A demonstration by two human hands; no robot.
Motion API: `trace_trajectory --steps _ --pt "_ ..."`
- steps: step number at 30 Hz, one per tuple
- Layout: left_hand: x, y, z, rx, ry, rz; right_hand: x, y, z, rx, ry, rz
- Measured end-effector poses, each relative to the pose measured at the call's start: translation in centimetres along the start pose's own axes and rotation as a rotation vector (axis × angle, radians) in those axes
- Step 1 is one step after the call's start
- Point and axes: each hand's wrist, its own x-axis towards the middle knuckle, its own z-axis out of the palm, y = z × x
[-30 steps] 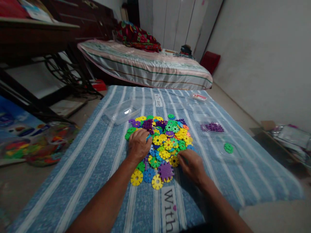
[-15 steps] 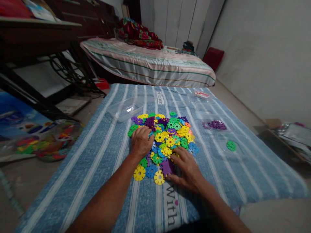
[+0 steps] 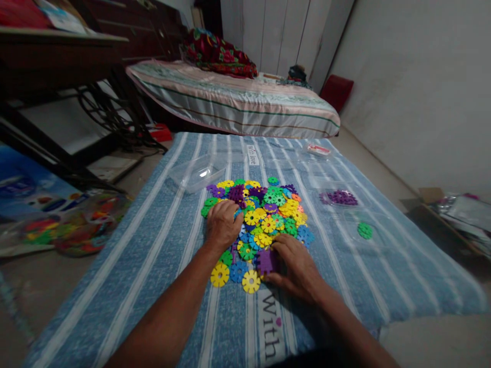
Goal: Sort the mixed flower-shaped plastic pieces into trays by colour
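A pile of flat plastic snowflake discs (image 3: 264,214) in yellow, green, blue and purple lies on a blue striped sheet (image 3: 161,245). My left hand (image 3: 223,224) rests palm down on the pile's left side, fingers curled over discs. At the near edge of the pile, my right hand (image 3: 295,266) has its fingers closed around a square purple piece (image 3: 266,260). A yellow disc (image 3: 220,274), a blue one (image 3: 236,271) and another yellow one (image 3: 251,281) lie just in front of the hands.
A clear plastic tub (image 3: 194,173) lies beyond the pile on the left. Clear trays at right hold purple discs (image 3: 339,197) and a green disc (image 3: 364,230). A mattress (image 3: 233,99) lies beyond; a bag of toys (image 3: 76,225) sits on the floor at left.
My right hand slid left from the pile's right edge and closed its fingers on the square purple piece. The left hand stayed on the pile.
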Motion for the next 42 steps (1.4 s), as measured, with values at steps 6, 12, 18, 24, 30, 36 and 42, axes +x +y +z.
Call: trace_trajectory --steps 6,12,18,24,30,36,42 --pt "0.0 -0.3 0.1 -0.004 0.025 0.018 1.5 3.5 -3.8 -0.101 0.109 -0.002" --pt "0.1 -0.8 0.3 -0.008 0.044 0.028 4.0 9.6 -9.7 -0.456 0.250 0.296" --pt "0.0 -0.9 0.3 0.005 0.036 0.036 4.5 12.6 -10.9 -0.659 0.360 0.606" --pt "-0.1 -0.5 0.0 -0.001 0.023 0.014 4.1 11.1 -5.2 -0.369 0.453 0.391" --pt "-0.3 -0.4 0.0 0.002 0.027 0.013 5.9 10.0 -1.9 -0.205 0.532 0.402" --pt "-0.6 -0.4 -0.2 -0.008 0.004 0.006 5.5 11.0 0.1 -0.122 0.497 0.450" --pt "-0.8 -0.4 -0.1 -0.023 0.016 -0.012 5.1 11.2 0.5 -0.057 0.415 0.526"
